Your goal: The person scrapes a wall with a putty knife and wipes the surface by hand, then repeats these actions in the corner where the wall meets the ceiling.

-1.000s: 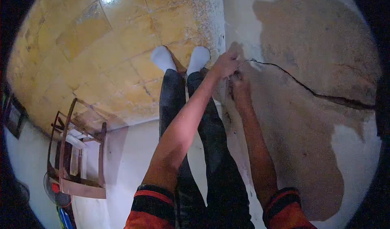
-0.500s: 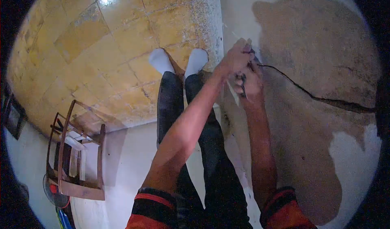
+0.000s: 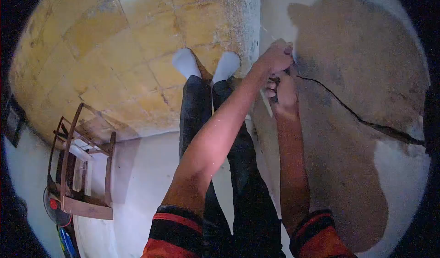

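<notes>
Here, left hand [image 3: 276, 56] just above right hand [image 3: 285, 87], both clenched — on black cable [image 3: 362, 120]

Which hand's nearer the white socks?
Left. The left hand is fisted against the wall, level with the white socks; the right hand sits just behind it, nearer the camera, by the end of the black cable.

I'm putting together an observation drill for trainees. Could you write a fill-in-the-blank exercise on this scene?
1. The person's socks are ___.
2. The left hand and right hand meet against the ___.
3. From the hands, a dark wire runs toward the picture's ___ edge.
4. The floor is laid with ___ tiles.

Missing words: white; wall; right; yellow.
</notes>
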A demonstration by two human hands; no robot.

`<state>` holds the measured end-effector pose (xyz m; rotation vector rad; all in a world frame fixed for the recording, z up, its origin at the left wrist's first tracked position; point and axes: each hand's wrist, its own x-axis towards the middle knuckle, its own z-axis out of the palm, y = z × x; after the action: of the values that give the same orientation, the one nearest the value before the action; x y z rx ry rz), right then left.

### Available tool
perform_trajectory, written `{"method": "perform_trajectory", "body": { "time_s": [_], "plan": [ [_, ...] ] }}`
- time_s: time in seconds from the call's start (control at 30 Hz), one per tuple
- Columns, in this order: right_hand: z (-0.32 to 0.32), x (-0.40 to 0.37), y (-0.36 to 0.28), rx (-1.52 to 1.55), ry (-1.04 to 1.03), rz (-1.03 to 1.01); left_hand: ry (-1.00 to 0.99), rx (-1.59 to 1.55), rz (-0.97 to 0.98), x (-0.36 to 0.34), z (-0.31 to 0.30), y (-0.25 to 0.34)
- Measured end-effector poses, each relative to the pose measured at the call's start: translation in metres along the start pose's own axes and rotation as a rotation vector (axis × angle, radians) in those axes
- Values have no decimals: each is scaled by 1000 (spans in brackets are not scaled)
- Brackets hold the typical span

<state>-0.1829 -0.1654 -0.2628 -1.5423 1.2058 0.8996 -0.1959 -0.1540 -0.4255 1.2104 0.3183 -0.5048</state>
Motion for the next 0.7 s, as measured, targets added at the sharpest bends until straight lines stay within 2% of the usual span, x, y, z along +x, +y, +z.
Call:
{"method": "perform_trajectory", "body": {
  "time_s": [0.1, 0.17, 0.27, 0.37, 0.4, 0.47, 0.5, 0.6, 0.67, 0.7],
  "plan": [
    [1, -8, -3, -53, -23, -76, 19, 72, -112, -5, 2, 14],
    [-11, -20, -10, -72, -4, -17, 155, 137, -205, -8, 14, 26],
    [-16, -5, -13, -145, -30, 11, 90, 323, -69, -9, 11, 29],
    [-13, -9, -13, -127, -48, -24, 15, 412, -60, 8, 0, 11],
    [-6, -10, -8, -79, -55, -43, 1, 384, -77, 4, -6, 27],
    [17, -10, -3, -219, 8, 1, -6, 320, -147, -15, -21, 69],
    [17, -15, 2, -305, 60, 34, 22, 331, -178, -20, -16, 53],
    [-5, 43, 50, -76, -41, -79, 61, 311, -165, 13, 5, -50],
    [-29, 36, 63, -245, -30, -78, -43, 449, 40, -6, 2, -65],
    [-44, 26, 71, -336, -19, -71, 21, 383, -22, -20, 0, -70]
  ]
}}
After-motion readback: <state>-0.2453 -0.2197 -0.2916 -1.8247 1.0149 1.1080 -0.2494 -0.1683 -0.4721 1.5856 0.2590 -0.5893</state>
